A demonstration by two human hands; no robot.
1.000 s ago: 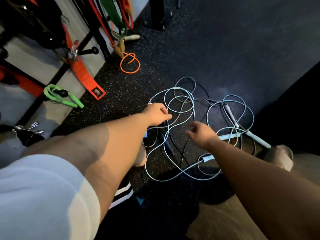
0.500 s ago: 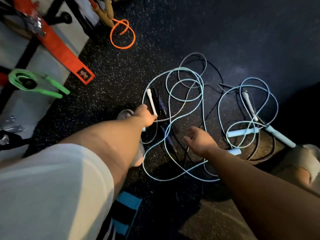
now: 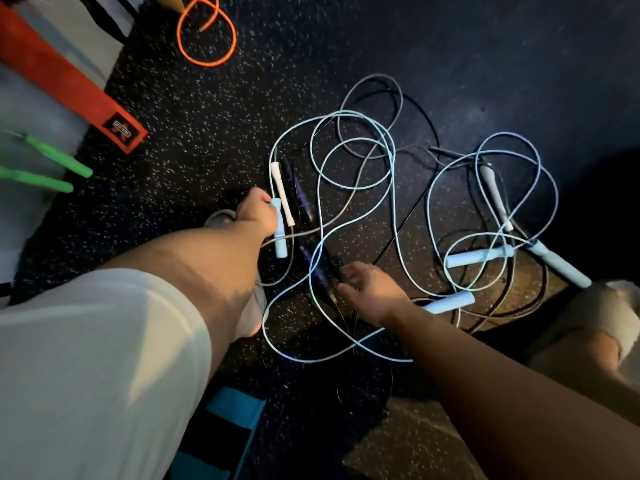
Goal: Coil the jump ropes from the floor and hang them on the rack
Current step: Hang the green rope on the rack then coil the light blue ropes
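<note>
- A pale blue handle [image 3: 279, 227] is being gripped by the left hand [image 3: 258, 213], with the fingers closed round its upper part; a white handle [image 3: 282, 193] is lying just beside it on the floor [image 3: 194, 109].
- The right hand [image 3: 372, 292] is being held open above a dark handle [image 3: 317, 271], with the fingers spread and nothing gripped.
- The jump ropes [image 3: 349, 161] are being left in overlapping loops on the floor, light blue, grey and black cords crossing one another, with further pale handles [image 3: 479, 257] lying to the right.
- If the gripped handle is being lifted now, neighbouring cords are likely being dragged along, because the loops are interlaced; a knot could be tightened.
- A coil could be spoiled if two ropes are being gathered as one.
- The cords are also being crossed near a shoe [image 3: 251, 317], so a snag underfoot is possible.
</note>
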